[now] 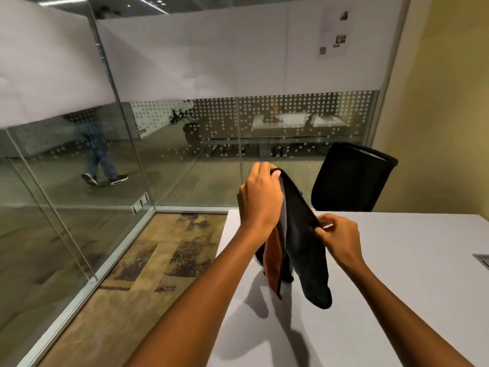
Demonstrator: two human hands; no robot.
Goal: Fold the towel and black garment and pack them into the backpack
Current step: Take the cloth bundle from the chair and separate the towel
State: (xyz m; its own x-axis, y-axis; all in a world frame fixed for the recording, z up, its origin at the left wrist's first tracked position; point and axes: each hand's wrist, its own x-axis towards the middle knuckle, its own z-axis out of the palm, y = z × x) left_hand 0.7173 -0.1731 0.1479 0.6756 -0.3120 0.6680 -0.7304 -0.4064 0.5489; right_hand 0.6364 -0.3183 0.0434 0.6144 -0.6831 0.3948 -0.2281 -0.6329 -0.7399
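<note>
A soft black backpack [308, 260] with an orange side panel [275, 258] and grey lining hangs just above the white table [397, 274] near its left edge. My left hand [260, 200] grips its top, lifting it. My right hand [341, 239] pinches the black edge lower on the right, with a small pale tab showing at the fingertips, so the opening is spread between both hands. The lower black part droops limp toward the table. I cannot tell whether any of that black cloth is the garment. No towel is in view.
A black office chair [352, 178] stands behind the table's far edge by the yellow wall. Glass partitions [185, 154] enclose the room on the left and at the back. Patterned carpet [158, 260] lies left of the table. A cable cutout [483, 259] sits at the table's right edge.
</note>
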